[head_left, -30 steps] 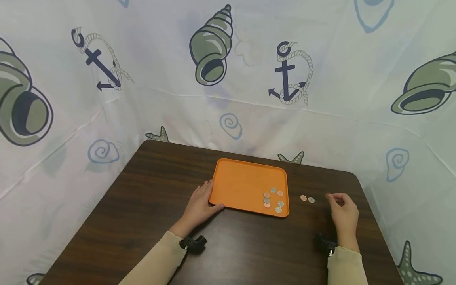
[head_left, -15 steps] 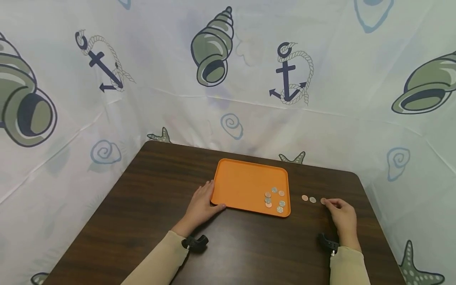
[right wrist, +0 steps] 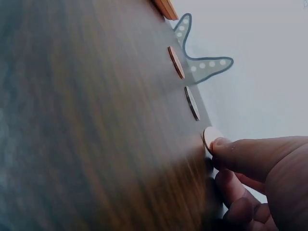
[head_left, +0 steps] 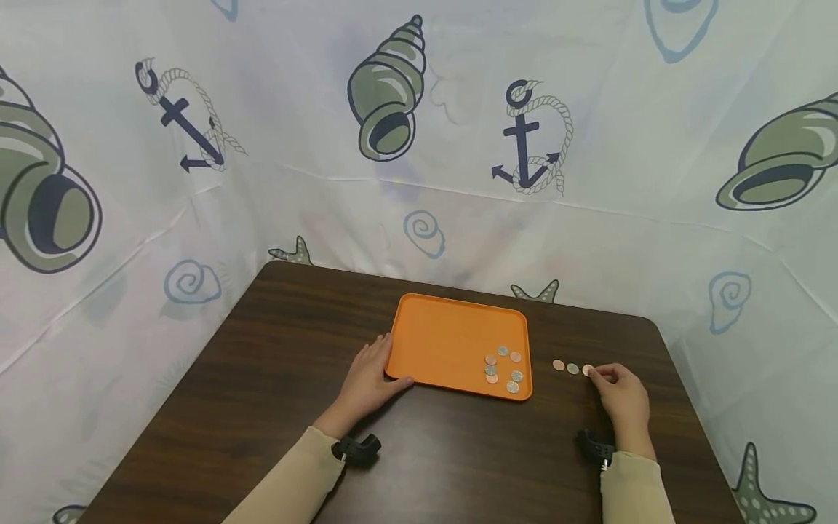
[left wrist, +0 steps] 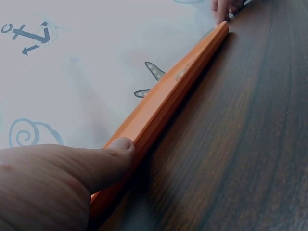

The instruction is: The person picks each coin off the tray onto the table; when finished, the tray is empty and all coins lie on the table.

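Observation:
My right hand (head_left: 622, 397) pinches a copper-coloured coin (head_left: 588, 370) between thumb and fingertips, at the right end of a short row on the dark table. In the right wrist view this coin (right wrist: 208, 138) sits slightly tilted under the thumb. To its left lie a silver coin (head_left: 572, 369) and another copper-coloured coin (head_left: 559, 365). My left hand (head_left: 368, 378) rests at the near left corner of an orange tray (head_left: 445, 335), thumb along the front rim and fingers spread against the left side. Several copper and silver coins (head_left: 503, 351) lie in the tray's right part.
The brown wood-grain table (head_left: 275, 335) ends at a white cloth backdrop (head_left: 294, 131) printed with shells, anchors and starfish. Black wrist mounts (head_left: 356, 450) are on both arms.
My right hand has moved left, bringing the copper-coloured coin down beside the silver one at the end of the row. The left hand and tray stay put.

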Demonstrator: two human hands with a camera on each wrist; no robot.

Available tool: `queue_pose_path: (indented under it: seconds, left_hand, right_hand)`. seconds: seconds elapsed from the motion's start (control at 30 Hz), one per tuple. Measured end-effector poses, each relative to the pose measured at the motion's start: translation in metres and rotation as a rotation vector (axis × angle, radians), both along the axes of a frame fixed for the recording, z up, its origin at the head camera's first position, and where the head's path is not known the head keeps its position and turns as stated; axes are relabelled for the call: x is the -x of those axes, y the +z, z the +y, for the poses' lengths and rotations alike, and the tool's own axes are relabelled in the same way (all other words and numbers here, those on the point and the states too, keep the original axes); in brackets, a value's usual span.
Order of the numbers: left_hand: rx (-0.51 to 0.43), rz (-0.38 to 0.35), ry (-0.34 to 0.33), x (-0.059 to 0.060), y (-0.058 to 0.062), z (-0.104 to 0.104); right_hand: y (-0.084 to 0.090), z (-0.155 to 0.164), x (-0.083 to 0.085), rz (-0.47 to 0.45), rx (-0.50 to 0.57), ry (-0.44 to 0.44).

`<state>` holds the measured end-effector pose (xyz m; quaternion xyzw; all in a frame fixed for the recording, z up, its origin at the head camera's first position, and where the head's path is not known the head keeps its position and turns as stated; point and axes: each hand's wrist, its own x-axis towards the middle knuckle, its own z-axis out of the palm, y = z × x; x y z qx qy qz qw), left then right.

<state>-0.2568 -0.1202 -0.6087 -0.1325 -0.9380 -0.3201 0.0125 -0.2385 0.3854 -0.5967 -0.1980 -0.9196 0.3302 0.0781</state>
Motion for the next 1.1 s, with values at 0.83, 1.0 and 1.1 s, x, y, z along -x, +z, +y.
queue_pose_path:
  seconds: [0.83,1.0,1.1]
  left_hand:
    - [0.025,-0.017,0.001,0.0019,-0.0031,-0.0015]
    - [0.037,-0.029,0.001,0.0031,-0.0042,-0.0015]
    - [0.045,-0.036,0.001,0.0035,-0.0050,-0.0012]
  right_hand:
    - [-0.0020,-0.0033,-0.0011,0.000,0.011,-0.020]
    - [-0.0035,-0.0027,-0.0001,-0.002,0.030,-0.031]
    - [-0.0036,-0.0019,0.0002,0.002,0.044,-0.036]
